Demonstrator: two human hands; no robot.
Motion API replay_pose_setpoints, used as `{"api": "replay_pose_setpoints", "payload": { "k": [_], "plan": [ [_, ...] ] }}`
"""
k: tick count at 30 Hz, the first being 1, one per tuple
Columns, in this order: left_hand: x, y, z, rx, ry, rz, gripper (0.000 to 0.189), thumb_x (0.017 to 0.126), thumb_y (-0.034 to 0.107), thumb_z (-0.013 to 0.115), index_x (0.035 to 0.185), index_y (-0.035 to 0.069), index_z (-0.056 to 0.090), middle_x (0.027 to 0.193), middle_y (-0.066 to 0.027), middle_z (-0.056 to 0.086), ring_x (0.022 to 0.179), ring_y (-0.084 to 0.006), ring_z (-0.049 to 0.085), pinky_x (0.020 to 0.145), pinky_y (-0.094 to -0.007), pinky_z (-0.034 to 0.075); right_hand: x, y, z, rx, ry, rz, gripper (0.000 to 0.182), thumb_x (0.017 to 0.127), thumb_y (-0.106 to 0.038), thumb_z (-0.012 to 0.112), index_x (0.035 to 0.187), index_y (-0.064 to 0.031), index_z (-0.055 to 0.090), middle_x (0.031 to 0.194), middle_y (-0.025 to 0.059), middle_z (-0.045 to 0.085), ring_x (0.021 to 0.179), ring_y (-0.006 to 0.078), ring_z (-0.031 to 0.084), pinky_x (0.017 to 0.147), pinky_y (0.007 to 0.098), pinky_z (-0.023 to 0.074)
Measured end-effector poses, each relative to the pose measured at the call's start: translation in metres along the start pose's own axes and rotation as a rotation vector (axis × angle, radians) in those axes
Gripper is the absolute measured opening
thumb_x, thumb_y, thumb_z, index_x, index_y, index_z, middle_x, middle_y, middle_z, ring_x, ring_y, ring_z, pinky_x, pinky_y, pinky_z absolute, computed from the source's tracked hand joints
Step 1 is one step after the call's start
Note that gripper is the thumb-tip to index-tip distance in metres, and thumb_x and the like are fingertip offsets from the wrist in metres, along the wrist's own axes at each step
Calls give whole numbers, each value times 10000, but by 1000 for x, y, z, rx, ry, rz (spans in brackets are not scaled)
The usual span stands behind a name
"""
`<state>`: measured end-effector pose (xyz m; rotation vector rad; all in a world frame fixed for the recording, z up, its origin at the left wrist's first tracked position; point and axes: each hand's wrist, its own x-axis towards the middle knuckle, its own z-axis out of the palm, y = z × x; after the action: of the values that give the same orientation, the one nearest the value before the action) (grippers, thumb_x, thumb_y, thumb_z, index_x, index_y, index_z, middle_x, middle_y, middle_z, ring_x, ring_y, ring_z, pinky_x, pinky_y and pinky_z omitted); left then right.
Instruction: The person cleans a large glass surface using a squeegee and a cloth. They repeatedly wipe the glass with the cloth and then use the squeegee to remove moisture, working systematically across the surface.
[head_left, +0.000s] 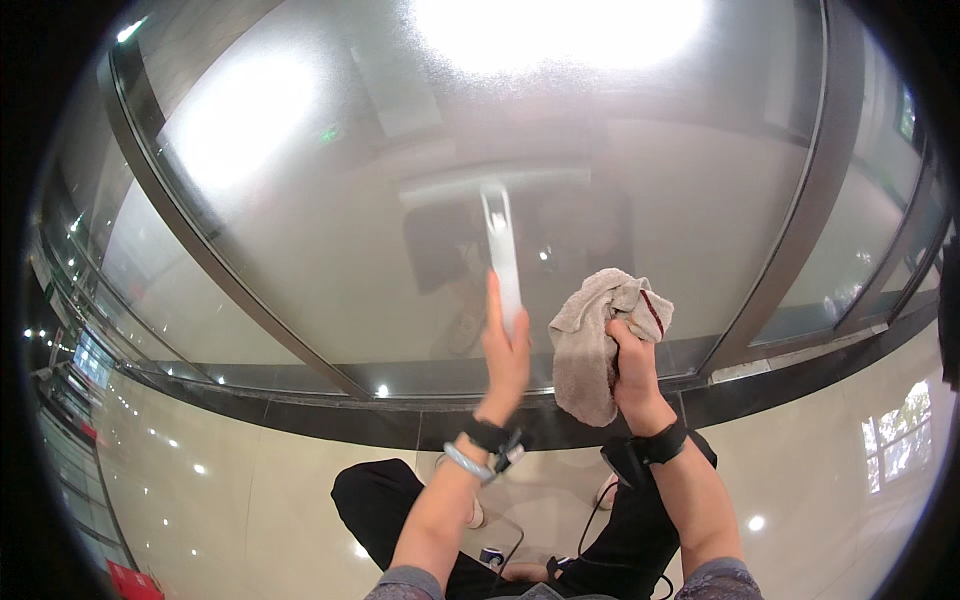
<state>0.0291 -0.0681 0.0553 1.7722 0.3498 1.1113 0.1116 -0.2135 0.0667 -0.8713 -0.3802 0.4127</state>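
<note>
My left hand (507, 360) grips the handle of a white window squeegee (504, 262). Its wide blade, blurred, lies across the glass pane (697, 202) in front of me. In my right hand (636, 367) is a bunched beige-grey towel (589, 345) with a dark red stripe near one edge. The towel hangs from my fist close to the lower part of the pane, right of the squeegee handle; whether it touches the glass I cannot tell.
Dark metal frame posts (795, 247) (225, 262) flank the pane. Along its foot runs a black stone sill (450, 424). Glossy beige floor tiles (262, 495) spread around my bent legs. A thin cable (592, 517) hangs by my right knee. A red object (133, 581) lies at lower left.
</note>
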Motion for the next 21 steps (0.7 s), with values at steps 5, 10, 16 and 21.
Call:
{"api": "replay_pose_setpoints", "payload": {
  "k": [5, 10, 16, 21],
  "plan": [
    [-54, -20, 11, 79, 14, -11, 628, 963, 87, 501, 1530, 108, 231, 835, -14, 544, 598, -66, 467, 517, -232, 419, 0, -3, 5, 13, 6, -42, 324, 863, -19, 471, 1176, -49, 548, 1085, 46, 596, 990, 157, 585, 847, 318, 491],
    [32, 52, 8, -51, 77, 75, 589, 960, 113, 532, 1505, 117, 310, 881, -87, 620, 522, -102, 424, 491, -303, 414, -4, -3, 9, 54, 52, -10, 332, 871, -30, 470, 1196, -51, 536, 1115, 51, 588, 1021, 160, 575, 864, 322, 486],
    [32, 29, 6, 116, 17, 96, 602, 973, 127, 510, 1518, 120, 254, 1093, -161, 559, 793, -243, 578, 693, -329, 466, -2, 2, 6, -13, 51, -12, 334, 885, -48, 479, 1215, -55, 527, 1137, 48, 581, 1040, 169, 573, 885, 329, 481],
    [-80, -72, -11, 126, -99, -233, 570, 966, 154, 505, 1492, 85, 298, 1338, -255, 517, 1111, -389, 592, 901, -382, 461, -8, -5, 17, 66, 109, -6, 242, 866, -59, 537, 1107, -76, 549, 1048, 15, 568, 970, 139, 543, 845, 312, 449]
  ]
}}
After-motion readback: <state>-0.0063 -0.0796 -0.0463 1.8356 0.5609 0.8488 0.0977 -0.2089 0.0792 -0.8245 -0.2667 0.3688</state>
